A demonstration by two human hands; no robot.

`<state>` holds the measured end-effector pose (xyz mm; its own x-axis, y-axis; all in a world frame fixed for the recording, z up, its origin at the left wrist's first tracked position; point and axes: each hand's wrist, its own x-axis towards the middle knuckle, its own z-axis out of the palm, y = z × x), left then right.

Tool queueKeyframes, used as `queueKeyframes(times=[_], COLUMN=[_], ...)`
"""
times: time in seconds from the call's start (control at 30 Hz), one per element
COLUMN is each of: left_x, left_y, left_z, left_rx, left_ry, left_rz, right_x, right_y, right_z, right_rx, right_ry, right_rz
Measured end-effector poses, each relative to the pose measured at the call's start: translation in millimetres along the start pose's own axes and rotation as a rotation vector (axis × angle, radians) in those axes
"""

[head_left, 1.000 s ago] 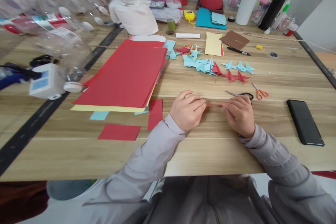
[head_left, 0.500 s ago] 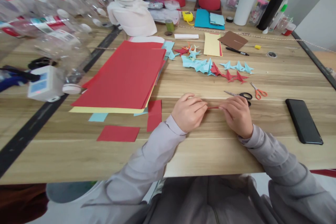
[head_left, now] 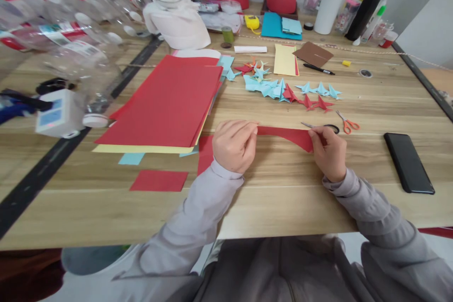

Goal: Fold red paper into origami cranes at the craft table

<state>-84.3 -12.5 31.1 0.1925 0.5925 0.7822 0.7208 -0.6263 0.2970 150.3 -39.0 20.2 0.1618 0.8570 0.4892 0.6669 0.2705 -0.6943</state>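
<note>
A red paper piece (head_left: pixel 287 135) is stretched between my two hands just above the wooden table (head_left: pixel 283 198). My left hand (head_left: pixel 234 145) pinches its left end, fingers curled closed. My right hand (head_left: pixel 328 152) pinches the right, wider end. Behind the right hand lie black-handled scissors (head_left: pixel 323 127) and small orange-handled scissors (head_left: pixel 348 123). Farther back sits a row of folded blue and red paper figures (head_left: pixel 290 90).
A stack of large red sheets (head_left: pixel 170 101) over yellow and blue ones lies to the left, with red offcuts (head_left: pixel 159 180) in front. A black phone (head_left: pixel 408 162) lies at the right. Plastic bottles (head_left: pixel 67 42), a paper towel roll (head_left: pixel 331 2) and craft supplies crowd the back.
My hands moved apart, the left one leftward, and the red paper between them unfolded from a thin strip into a wider flat piece.
</note>
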Motion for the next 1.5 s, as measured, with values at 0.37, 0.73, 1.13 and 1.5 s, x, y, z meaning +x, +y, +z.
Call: queueKeyframes(times=[0.37,0.73,1.13,1.5], left_x=[-3.2,-0.6,-0.4,-3.9], left_y=[19.5,34.9,46.6,52.1], left_z=[22.6,26.0,21.5,23.0], left_rx=[-1.039,-1.388,-1.259,-1.229], left_ry=[-0.255,-0.384,-0.633,-0.728], left_rz=[-0.893,-0.983,-1.055,-0.998], right_x=[4.3,-2.4,0.2,-4.5], right_y=[-7.3,-17.6,-24.9,-25.4], right_z=[6.3,5.9,-1.9,1.4], right_rx=[0.728,0.879,0.695,0.795], right_ry=[-0.221,-0.540,-0.414,-0.434], right_rz=[0.564,0.715,0.370,0.397])
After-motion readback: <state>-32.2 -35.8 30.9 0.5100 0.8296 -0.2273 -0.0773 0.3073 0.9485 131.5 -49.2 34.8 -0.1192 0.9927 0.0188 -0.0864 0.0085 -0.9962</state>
